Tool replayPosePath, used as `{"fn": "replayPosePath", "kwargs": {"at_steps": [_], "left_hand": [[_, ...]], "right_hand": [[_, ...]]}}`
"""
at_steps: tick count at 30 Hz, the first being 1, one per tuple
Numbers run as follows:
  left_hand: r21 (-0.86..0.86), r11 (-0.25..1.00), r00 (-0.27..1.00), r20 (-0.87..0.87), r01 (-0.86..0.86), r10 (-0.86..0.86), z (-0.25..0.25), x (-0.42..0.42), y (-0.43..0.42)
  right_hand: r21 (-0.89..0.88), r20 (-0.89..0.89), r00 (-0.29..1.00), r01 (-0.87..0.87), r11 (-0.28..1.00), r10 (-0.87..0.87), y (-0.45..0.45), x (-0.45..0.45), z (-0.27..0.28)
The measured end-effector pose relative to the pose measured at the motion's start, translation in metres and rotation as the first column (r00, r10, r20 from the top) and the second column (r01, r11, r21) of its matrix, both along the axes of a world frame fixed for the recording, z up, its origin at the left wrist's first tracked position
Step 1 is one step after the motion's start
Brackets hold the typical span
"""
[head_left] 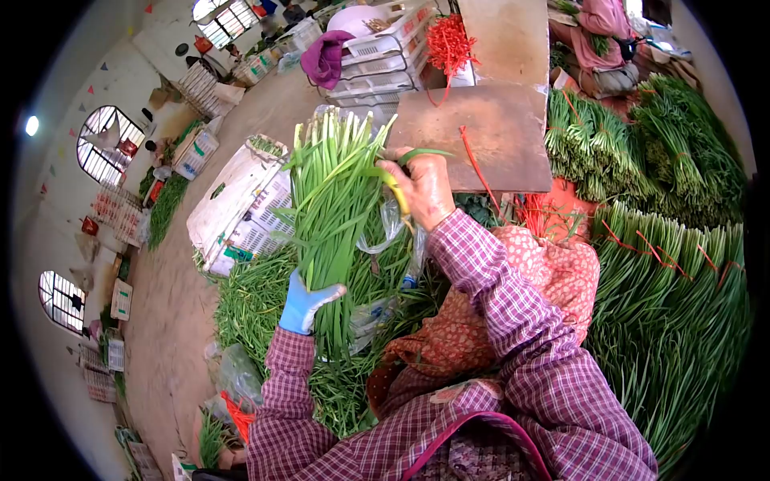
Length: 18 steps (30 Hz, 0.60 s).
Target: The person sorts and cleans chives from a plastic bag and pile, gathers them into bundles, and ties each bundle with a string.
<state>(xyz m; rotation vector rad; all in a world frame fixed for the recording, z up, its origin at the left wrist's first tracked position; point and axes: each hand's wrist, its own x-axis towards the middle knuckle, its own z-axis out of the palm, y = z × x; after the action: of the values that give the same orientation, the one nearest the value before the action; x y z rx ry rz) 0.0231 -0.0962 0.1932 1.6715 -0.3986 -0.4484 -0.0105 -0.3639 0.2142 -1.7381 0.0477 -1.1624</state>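
A bunch of garlic chives [333, 200] stands nearly upright in front of me, pale stalk ends at the top and green leaves hanging down. My left hand [308, 303], in a blue glove, is closed around its lower leafy part, with the thumb across the front. To the right of the stalks, my bare right hand [423, 186] pinches a few loose chive leaves [393, 186], one of them yellowed. Its fingertips are partly hidden. Beneath the bunch lies a heap of loose chives [257, 301] with clear plastic bags among it.
A brown board [473, 132] with a red tie [479, 172] on it stands ahead. Tied chive bundles [674, 280] fill the right side. White crates [377, 72] are stacked at the back, with red ties [449, 44] beside them. Another person [601, 40] sits at the upper right.
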Motion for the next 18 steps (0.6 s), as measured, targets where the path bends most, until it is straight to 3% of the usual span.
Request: {"fn": "replayPosePath", "kwargs": {"at_steps": [2,3,5,8,10,11,13,15,17,18], "left_hand": [[0.029,0.999,0.998,0.051,0.031,-0.032,-0.002,0.012,-0.001],[0.056,0.997,0.993,0.104,0.059,-0.064,-0.004,0.019,-0.001],[0.038,0.992,0.989,0.088,0.118,-0.121,-0.011,0.029,-0.007],[0.028,0.992,0.984,0.123,0.125,-0.128,-0.01,0.031,-0.016],[0.119,0.979,0.983,0.066,0.164,-0.172,-0.01,0.036,-0.022],[0.117,0.979,0.983,0.058,0.168,-0.175,-0.011,0.037,-0.024],[0.06,0.98,0.975,0.108,0.19,-0.195,-0.014,0.038,-0.029],[0.113,0.98,0.981,0.082,0.165,-0.175,-0.019,0.045,-0.021],[0.178,0.958,0.949,0.184,0.225,-0.257,-0.036,0.061,-0.007],[0.179,0.957,0.956,0.145,0.228,-0.255,-0.033,0.06,-0.005]], "right_hand": [[0.16,-0.031,0.996,-0.074,0.984,0.08,-0.01,0.003,-0.003],[0.063,-0.042,0.999,0.004,0.998,-0.002,-0.016,-0.004,0.007],[0.063,-0.13,0.99,0.067,0.996,-0.059,-0.033,-0.003,0.006],[0.053,-0.112,0.987,0.12,0.991,-0.114,-0.053,-0.001,0.001],[0.065,-0.101,0.988,0.126,0.99,-0.119,-0.066,0.0,-0.004],[-0.007,-0.132,0.97,0.206,0.978,-0.205,-0.078,0.006,-0.013],[0.143,-0.1,0.984,0.162,0.976,-0.149,-0.089,-0.005,-0.003],[0.329,-0.049,0.988,0.157,0.931,-0.149,-0.122,-0.014,0.001],[0.35,0.013,0.98,0.184,0.919,-0.201,-0.162,-0.034,0.005],[0.342,-0.003,0.974,0.215,0.915,-0.228,-0.175,-0.043,0.006]]}}
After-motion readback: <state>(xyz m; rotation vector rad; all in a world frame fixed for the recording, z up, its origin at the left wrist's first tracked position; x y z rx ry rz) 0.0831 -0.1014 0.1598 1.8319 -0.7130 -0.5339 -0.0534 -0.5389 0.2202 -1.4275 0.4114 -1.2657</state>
